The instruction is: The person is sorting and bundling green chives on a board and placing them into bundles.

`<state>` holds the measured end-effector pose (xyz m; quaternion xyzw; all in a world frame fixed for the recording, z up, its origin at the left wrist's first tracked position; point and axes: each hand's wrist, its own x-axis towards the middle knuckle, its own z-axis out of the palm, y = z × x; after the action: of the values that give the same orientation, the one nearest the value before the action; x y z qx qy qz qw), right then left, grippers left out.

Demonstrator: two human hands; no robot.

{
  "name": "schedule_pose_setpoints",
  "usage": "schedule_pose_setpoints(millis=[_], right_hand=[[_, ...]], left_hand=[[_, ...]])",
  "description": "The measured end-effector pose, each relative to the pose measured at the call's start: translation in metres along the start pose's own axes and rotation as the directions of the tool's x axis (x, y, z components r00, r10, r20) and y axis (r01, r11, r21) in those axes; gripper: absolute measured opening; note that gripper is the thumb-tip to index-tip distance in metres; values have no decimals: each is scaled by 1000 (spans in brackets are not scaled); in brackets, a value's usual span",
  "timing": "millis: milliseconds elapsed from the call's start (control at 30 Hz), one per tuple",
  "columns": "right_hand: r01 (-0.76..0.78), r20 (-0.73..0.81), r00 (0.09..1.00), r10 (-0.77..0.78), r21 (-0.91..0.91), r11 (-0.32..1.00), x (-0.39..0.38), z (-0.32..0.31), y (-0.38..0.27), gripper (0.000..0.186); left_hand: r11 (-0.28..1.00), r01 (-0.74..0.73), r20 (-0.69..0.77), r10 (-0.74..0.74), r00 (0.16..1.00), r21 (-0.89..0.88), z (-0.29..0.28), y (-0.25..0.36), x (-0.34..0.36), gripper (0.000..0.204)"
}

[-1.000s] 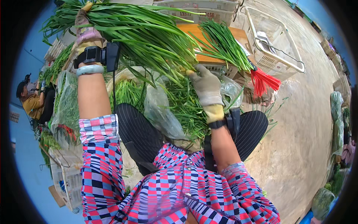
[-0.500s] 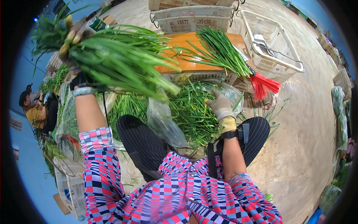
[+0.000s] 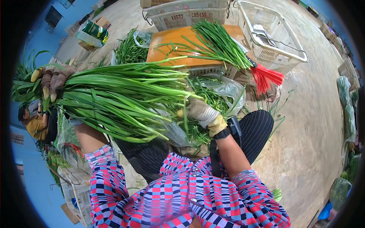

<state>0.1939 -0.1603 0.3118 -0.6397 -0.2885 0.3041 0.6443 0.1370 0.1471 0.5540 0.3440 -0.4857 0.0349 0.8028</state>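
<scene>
My left hand [image 3: 57, 81], in a worn glove with bare fingertips, is closed round a big bunch of garlic chives [image 3: 121, 97]. The bunch lies level across the front of me, its pale cut ends pointing right. At those ends is my gloved right hand [image 3: 201, 111], its fingers bent and closed around a thin chive stalk that hangs down. Under this hand, loose chives [image 3: 211, 95] fill a clear plastic bag [image 3: 235, 91] between my knees. A second chive bunch [image 3: 224, 43] rests on the orange-brown board [image 3: 163, 45], beside red ties [image 3: 268, 78].
Stacked white crates [image 3: 186, 17] stand beyond the board, with an open white crate [image 3: 273, 45] at its right. More greens [image 3: 131, 51] lie left of the board. Another person [image 3: 36, 123] sits at the far left. Stray leaves lie on the concrete floor [image 3: 304, 125].
My left hand has lowered the chive bunch and brought it round level, nearer to me. My right hand has moved left from the loose chives to the bunch's cut ends.
</scene>
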Motion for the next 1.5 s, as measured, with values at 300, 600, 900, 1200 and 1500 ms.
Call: schedule_pose_setpoints(millis=[300,600,900,1200,1500], right_hand=[[31,-172,973,151,753,657,-20,-63,85,18],[368,-320,924,-211,895,252,24,-28,2,30],[-183,-460,815,351,370,911,12,-56,41,37],[217,-296,955,24,751,624,61,-21,-2,48],[78,-625,731,275,477,876,12,-57,51,23]], left_hand=[[1000,3,-33,-3,999,-13,1,-8,2,17],[999,-5,-2,5,1000,-33,7,-9,-2,18],[997,-31,60,36,998,-74,13,-5,2,19],[993,-37,103,49,993,-115,17,-11,12,19],[991,-48,129,64,990,-125,25,-5,12,20]])
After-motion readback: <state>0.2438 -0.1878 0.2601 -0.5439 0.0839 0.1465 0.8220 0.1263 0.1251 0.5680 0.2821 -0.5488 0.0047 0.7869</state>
